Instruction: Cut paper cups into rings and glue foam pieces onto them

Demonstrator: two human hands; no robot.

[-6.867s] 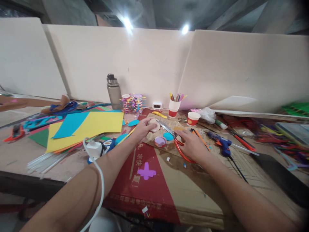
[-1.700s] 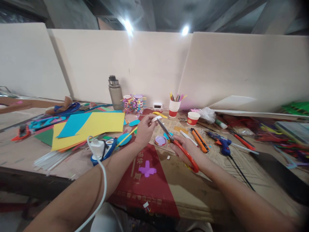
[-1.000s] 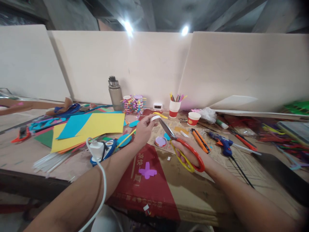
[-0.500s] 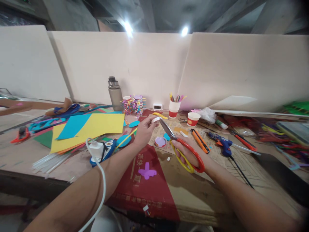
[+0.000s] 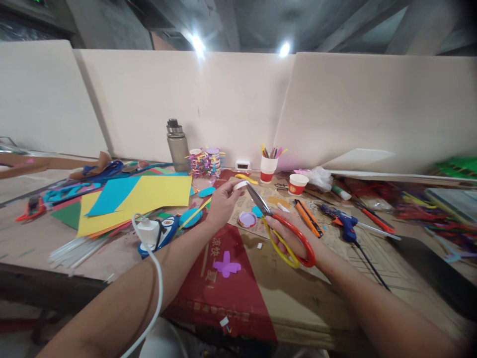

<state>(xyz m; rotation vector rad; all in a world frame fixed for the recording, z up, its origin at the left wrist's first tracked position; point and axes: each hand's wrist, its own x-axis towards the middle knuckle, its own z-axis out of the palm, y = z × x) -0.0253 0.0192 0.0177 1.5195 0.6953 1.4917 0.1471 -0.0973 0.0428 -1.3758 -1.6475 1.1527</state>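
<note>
**Tape roll pinched in the left hand, scissors gripped in the right**

The left hand point(image 5: 220, 203) is raised just above the table point(image 5: 305, 293), its fingers curled and pinching a small white roll of tape point(image 5: 239, 185) at the fingertips. The roll sits at the far end of the hand, between thumb and forefinger, with a short white end reaching toward the scissor blades. How the remaining fingers lie behind the roll cannot be made out.

The right hand point(image 5: 294, 237) is closed around the handles of the scissors point(image 5: 278, 226), one loop red and one yellow. The fingers pass through and around the loops and are pressed against them. The grey blades point up and away toward the left hand, their tips just beside the tape roll; whether they touch it cannot be told.

Under the blades, on a sheet of printed brown paper, lies a purple disc point(image 5: 247, 219). A purple cross-shaped cutout point(image 5: 226, 263) rests on the red cardboard near the forearms. Right of the scissors lie an orange utility knife point(image 5: 308, 223) and a blue glue gun point(image 5: 345, 223). Well to the left lies a yellow sheet of paper point(image 5: 149, 196), with a grey water bottle point(image 5: 177, 144) against the wall behind. A white cable point(image 5: 155, 283) hangs over the left forearm.
</note>
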